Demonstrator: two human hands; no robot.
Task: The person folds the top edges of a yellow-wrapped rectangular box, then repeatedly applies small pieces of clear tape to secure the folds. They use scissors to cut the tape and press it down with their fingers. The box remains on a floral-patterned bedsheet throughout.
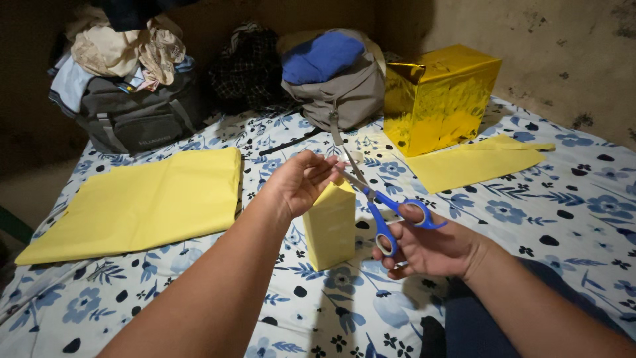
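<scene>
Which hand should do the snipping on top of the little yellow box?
Right hand: its fingers are already in the scissors, blades at the box top. Left hand only pinches the top.

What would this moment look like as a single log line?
left hand: pinching top of small yellow-wrapped box | right hand: holding blue-handled scissors, blades open at box top | nearby: gold box, yellow paper sheet

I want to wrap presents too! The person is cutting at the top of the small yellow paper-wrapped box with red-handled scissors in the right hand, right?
Almost. The head view shows the metal scissors in the right hand have blue handles, not red. The blades do meet the top of the small yellow paper-wrapped box, where the left hand pinches.
</scene>
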